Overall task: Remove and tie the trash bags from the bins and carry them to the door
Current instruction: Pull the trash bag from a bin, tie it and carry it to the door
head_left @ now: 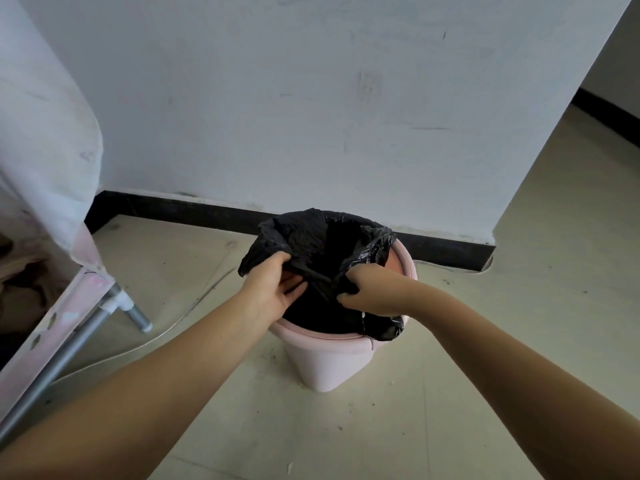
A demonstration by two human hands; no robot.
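Note:
A pink round bin (325, 368) stands on the floor in front of a white wall. A black trash bag (322, 244) lines it, its mouth lifted off most of the rim and bunched upward. My left hand (273, 289) grips the bag's left edge, thumb over the plastic. My right hand (370, 289) grips a fold of the bag at the near right side. A flap of the bag still hangs over the bin's near right rim. The inside of the bag is dark and its contents are hidden.
A black skirting board (194, 209) runs along the wall behind the bin. At the left stands a metal-legged frame (104, 310) draped in pink and white cloth, with a white cable (138, 348) on the floor beside it. Open floor extends right past the wall corner (498, 223).

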